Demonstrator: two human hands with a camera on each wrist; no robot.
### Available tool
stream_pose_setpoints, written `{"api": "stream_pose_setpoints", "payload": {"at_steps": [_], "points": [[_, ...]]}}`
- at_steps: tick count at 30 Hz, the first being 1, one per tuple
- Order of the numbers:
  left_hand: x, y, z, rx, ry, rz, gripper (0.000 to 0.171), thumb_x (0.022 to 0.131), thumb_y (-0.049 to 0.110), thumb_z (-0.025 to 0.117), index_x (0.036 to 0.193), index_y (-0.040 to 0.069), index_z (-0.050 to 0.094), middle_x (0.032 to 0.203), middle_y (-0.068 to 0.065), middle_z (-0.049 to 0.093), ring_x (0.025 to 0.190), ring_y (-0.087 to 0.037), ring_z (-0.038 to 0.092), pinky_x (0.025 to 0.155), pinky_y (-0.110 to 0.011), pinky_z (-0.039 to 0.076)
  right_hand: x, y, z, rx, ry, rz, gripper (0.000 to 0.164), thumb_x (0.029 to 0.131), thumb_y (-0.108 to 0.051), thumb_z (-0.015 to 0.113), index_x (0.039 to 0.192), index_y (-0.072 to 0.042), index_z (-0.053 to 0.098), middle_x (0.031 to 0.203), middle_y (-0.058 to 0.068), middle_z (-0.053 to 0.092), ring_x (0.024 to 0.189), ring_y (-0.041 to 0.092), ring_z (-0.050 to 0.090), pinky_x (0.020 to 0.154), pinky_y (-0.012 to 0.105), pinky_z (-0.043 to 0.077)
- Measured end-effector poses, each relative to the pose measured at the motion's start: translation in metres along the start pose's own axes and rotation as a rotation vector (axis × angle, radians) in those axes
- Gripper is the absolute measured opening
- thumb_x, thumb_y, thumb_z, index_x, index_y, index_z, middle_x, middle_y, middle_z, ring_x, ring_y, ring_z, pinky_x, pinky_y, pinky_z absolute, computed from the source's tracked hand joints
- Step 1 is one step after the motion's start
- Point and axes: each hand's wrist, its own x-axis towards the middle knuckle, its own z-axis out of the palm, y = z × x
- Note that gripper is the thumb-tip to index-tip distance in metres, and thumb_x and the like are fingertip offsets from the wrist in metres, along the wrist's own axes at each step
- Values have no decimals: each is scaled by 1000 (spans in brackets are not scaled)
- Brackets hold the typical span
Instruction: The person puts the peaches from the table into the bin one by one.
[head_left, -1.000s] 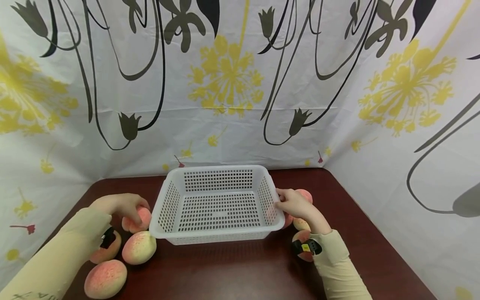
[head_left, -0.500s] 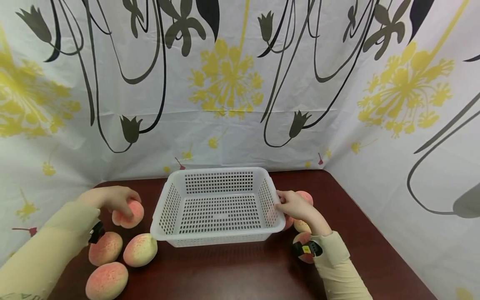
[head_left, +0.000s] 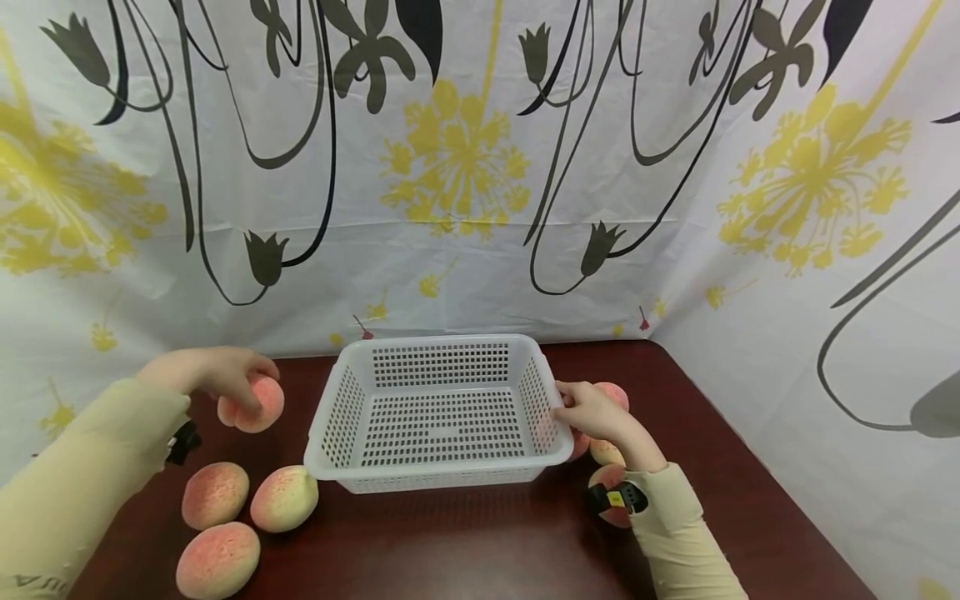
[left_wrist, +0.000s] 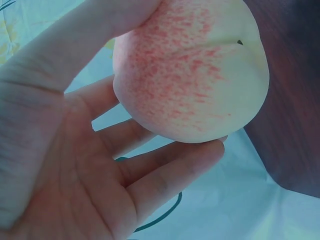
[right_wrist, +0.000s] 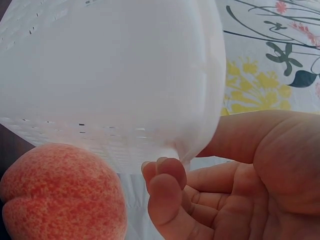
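Left hand point(head_left: 210, 372) holds a peach point(head_left: 262, 404), thumb on one side, fingers spread along the other. We place it at the table's point(head_left: 465, 550) left, beside the basket point(head_left: 442, 479) and apart from it; its height above the wood we cannot tell. Left-wrist view gives us red flecks on pale skin, a crease, a small dark spot.

Right hand point(head_left: 596, 414) pinches the basket's right rim, grip narrow, fingers curled at the edge. Basket is white, perforated, upright, midway across the table toward the back.

Nearer us on the left, three fruits lie close together: an outer peach point(head_left: 215, 496), an inner peach point(head_left: 285, 498), a front peach point(head_left: 218, 560). On the right, about the hand and forearm, we count four, all partly hidden: a far peach point(head_left: 615, 394), a red peach point(head_left: 579, 444) by the basket's corner, a yellow peach point(head_left: 603, 452), a near peach point(head_left: 604, 473) behind the wristband point(head_left: 617, 498).

Sleeves point(head_left: 667, 521) cream. Printed cloth point(head_left: 450, 300) behind.
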Motion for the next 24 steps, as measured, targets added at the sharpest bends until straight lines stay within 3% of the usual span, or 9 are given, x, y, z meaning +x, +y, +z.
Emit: {"api": "stream_pose_setpoints", "payload": {"at_steps": [6, 16, 21, 24], "points": [[-2, 4, -5, -20, 7, -4, 77, 71, 16, 79, 136, -6, 46, 121, -26, 56, 108, -35, 55, 78, -41, 50, -1, -1, -3, -28, 7, -30, 56, 90, -7, 59, 140, 12, 41, 84, 10, 63, 51, 15, 50, 47, 26, 36], [-3, 14, -16, 70, 14, 37, 47, 68, 19, 75, 112, 3, 65, 93, -1, 60, 81, -17, 52, 66, -33, 47, 0, 2, -5, -36, 8, -37, 57, 90, -8, 59, 139, 12, 41, 85, 11, 63, 53, 17, 53, 48, 25, 37], [-2, 20, -22, 105, 18, 45, 41, 69, 21, 75, 106, 8, 67, 89, 1, 59, 80, -17, 51, 66, -32, 46, -1, 2, -3, -3, 15, -23, 59, 90, -8, 60, 140, 13, 38, 86, 9, 63, 58, 22, 56, 50, 28, 41], [-4, 22, -25, 93, 26, 44, 44, 69, 20, 76, 109, 5, 66, 93, -3, 59, 82, -18, 52, 66, -33, 47, -2, 2, 0, 7, 8, -24, 60, 90, -9, 61, 140, 14, 38, 85, 8, 63, 57, 21, 55, 51, 28, 42]]}}
